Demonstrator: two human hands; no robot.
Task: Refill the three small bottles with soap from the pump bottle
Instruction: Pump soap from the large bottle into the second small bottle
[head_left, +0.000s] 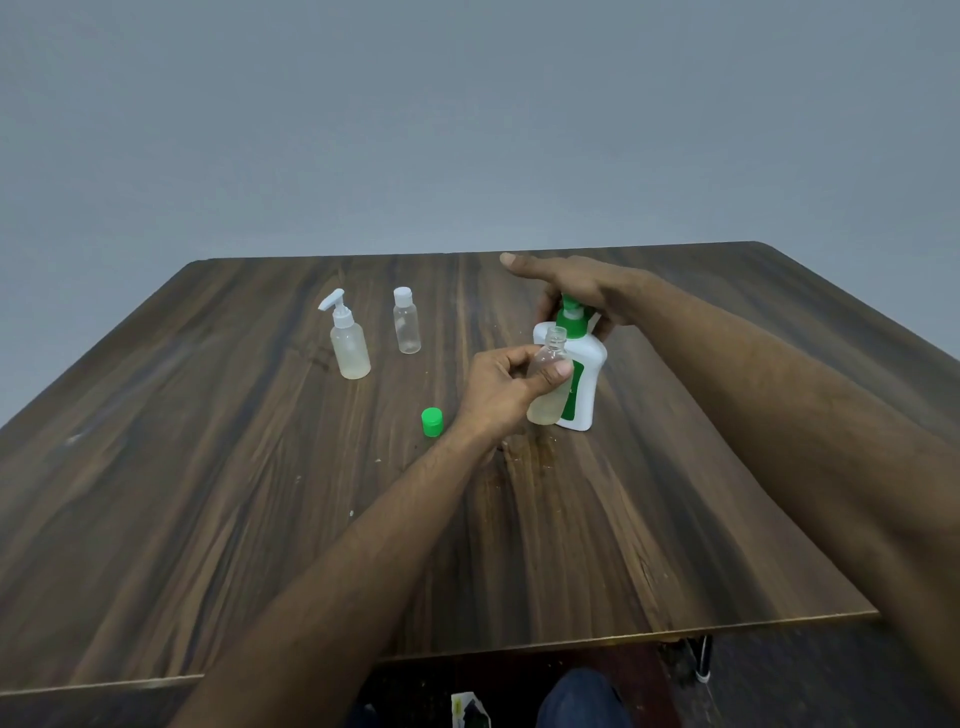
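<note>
Right of centre in the frame, the left hand (511, 387) grips a clear, uncapped small bottle (548, 382), pale liquid in its base, against the white pump bottle (584, 379). The right hand (576, 288) lies over the green pump head (571, 317), forefinger straight. A green cap (432, 421) lies on the dark wood-grain table (260, 493); two more small bottles (349, 338) stand upper left, before a plain grey wall (467, 114).

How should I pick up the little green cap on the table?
Pinch the green cap by its round side wall, coming straight down from above. It stands flat on the table with bare wood all around it, and it is small and low, so two fingertips on opposite sides should do.
</note>
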